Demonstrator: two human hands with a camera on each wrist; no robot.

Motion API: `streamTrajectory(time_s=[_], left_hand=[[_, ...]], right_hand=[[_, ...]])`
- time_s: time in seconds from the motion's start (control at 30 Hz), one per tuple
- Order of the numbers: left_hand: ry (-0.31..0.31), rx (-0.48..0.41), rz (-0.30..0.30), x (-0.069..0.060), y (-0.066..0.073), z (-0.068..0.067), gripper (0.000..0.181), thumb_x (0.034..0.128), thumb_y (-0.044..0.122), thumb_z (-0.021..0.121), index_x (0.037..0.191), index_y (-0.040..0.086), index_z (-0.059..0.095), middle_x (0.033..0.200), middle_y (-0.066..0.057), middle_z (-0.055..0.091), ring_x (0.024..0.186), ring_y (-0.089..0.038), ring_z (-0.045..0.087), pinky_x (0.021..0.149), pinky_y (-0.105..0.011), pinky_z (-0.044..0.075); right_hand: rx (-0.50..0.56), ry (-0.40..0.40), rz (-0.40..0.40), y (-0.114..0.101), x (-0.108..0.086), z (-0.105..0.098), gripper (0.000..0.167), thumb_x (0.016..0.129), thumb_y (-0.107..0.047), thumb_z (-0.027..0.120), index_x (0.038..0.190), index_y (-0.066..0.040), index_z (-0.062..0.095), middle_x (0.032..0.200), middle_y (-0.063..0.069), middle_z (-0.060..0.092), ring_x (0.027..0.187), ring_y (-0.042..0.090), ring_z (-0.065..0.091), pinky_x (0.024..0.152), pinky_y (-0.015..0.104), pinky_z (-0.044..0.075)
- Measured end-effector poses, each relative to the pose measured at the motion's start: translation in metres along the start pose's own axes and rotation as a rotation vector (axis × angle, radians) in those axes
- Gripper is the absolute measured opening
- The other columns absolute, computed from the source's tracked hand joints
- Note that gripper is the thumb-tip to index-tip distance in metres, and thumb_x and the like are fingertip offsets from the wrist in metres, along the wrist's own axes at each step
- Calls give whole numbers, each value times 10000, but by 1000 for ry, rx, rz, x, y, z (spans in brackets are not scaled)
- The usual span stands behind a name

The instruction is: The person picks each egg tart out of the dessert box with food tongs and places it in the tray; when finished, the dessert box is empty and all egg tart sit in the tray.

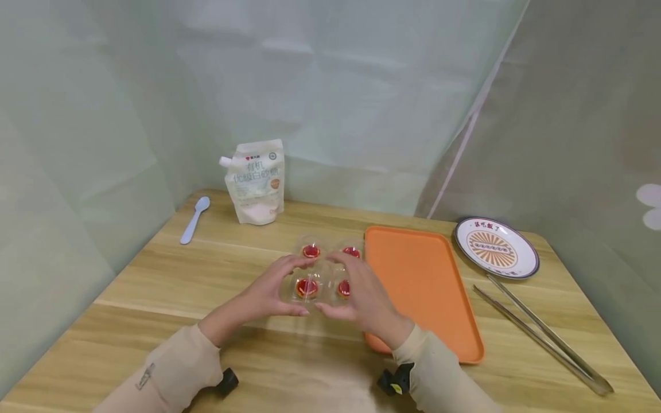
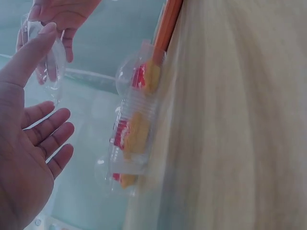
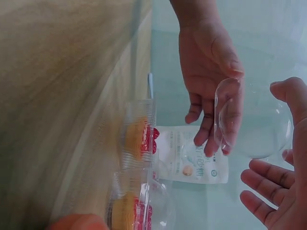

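A clear plastic dome lid (image 3: 259, 122) hangs above the table between my two hands. My left hand (image 1: 268, 287) holds one side of it between thumb and fingers, and my right hand (image 1: 364, 292) holds the other. Under the hands sit several small tarts (image 1: 307, 288) with red tops and yellow bases, inside clear plastic packaging (image 2: 136, 108). The hands partly cover the packaging in the head view. In the right wrist view the dome's round side faces my right hand.
Right of the packaging lies an orange tray (image 1: 418, 275). Further right are a patterned plate (image 1: 496, 246) and long metal tongs (image 1: 542, 332). A spouted white sugar pouch (image 1: 256, 183) stands at the back, with a pale blue spoon (image 1: 194, 219) to its left.
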State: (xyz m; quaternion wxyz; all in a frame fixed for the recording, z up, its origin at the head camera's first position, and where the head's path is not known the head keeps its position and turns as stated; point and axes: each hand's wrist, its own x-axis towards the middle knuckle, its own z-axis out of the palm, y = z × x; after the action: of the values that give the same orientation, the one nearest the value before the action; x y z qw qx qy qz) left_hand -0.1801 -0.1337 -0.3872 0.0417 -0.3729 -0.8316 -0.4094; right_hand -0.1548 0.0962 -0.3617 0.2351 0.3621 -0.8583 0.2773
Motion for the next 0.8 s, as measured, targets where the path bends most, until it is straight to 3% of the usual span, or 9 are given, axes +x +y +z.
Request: streamTrajectory(time_s=[0.17,0.33,0.53,0.8], left_hand=[[0,7,-1,1,7,-2,807,664,280,871,1343,78,484,1308,-94,556,1199,-269,523,970,-518,484],[-3,74,-9,-2,14,-6,792,668,300,870,1325,76,490,1231,-64,573,1126,-214,534,915,-464,515],[-55,163,-12,-6,22,-12,784,682,309,863,1323,80,474,1220,-31,557,1106,-173,513,888,-392,529],[-143,370,43,-17,27,-17,775,689,409,837,1294,53,508,1207,-37,564,1097,-166,530,925,-375,525]], right_hand=[[25,-14,5,0,-5,-4,791,692,-343,814,1321,-44,439,1242,87,599,1122,224,582,947,417,500],[9,-22,12,-1,-11,-7,804,697,-360,814,1342,-60,440,1265,72,597,1142,212,579,967,410,495],[-14,-21,-2,-4,-20,-9,790,699,-367,824,1333,-65,460,1275,51,601,1136,190,587,956,372,507],[-39,-180,157,-15,-31,-6,803,682,-462,826,1327,-89,525,1283,40,633,1141,185,611,963,368,510]])
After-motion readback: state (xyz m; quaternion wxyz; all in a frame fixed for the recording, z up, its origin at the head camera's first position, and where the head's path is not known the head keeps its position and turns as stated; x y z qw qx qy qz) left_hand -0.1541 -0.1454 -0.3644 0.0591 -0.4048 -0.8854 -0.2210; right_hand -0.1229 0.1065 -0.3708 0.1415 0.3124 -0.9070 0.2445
